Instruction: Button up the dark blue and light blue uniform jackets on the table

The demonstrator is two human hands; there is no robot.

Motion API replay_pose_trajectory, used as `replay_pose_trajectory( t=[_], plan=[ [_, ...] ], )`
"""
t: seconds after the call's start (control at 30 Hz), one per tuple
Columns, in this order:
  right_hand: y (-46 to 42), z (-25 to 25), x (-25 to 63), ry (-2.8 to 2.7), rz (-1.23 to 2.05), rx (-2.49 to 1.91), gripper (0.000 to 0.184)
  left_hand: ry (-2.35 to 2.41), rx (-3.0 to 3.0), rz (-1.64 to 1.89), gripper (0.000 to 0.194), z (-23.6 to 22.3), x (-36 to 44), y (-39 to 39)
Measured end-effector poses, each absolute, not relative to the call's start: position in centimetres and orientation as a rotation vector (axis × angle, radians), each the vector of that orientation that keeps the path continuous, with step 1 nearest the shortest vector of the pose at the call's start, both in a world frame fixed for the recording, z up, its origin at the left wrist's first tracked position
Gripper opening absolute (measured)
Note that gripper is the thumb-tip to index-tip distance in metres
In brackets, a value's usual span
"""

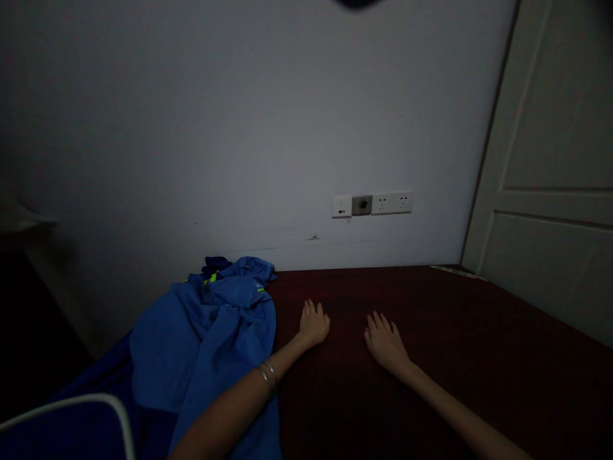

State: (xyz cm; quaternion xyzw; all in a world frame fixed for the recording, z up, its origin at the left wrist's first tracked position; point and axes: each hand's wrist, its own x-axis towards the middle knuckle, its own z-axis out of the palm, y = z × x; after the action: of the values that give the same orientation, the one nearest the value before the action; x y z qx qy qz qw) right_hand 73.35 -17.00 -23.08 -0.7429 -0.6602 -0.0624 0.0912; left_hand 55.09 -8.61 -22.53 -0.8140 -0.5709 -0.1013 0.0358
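My left hand (313,324) lies flat, palm down, on a dark red table (460,345), fingers apart and holding nothing. A thin bangle circles that wrist. My right hand (384,342) rests flat on the same table a short way to the right, also empty with fingers spread. Just left of my left forearm lies a crumpled blue garment (205,332) with small yellow-green stripes near its top, heaped over the table's left end. Neither hand touches the garment's bulk; my left forearm crosses its lower edge.
A pale wall rises behind the table, with a strip of power sockets (372,204) above the tabletop. A white door (555,191) stands at the right. A blue chair back with a white rim (71,425) shows at lower left. The room is dim.
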Motion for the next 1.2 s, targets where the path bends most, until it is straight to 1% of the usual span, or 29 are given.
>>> replay_pose_trajectory(
  t=[0.23,0.47,1.0,1.2],
  plan=[
    [-16.81,-23.06,73.58,-2.035,-0.256,-2.2,0.052,-1.735,-2.541,-0.262,0.057,-22.1,54.91,-8.89],
    [-16.49,-23.1,73.68,-2.052,-0.294,-2.202,0.052,-1.736,-2.536,-0.305,0.057,-22.49,54.87,-8.74],
    [-17.05,-22.79,74.17,-2.007,-0.196,-2.164,0.054,-1.784,-2.567,-0.307,0.057,-22.22,54.8,-8.89],
    [-17.01,-23.02,74.3,-2.011,-0.206,-2.135,0.054,-1.805,-2.578,-0.308,0.057,-21.96,54.82,-9.13]
  ],
)
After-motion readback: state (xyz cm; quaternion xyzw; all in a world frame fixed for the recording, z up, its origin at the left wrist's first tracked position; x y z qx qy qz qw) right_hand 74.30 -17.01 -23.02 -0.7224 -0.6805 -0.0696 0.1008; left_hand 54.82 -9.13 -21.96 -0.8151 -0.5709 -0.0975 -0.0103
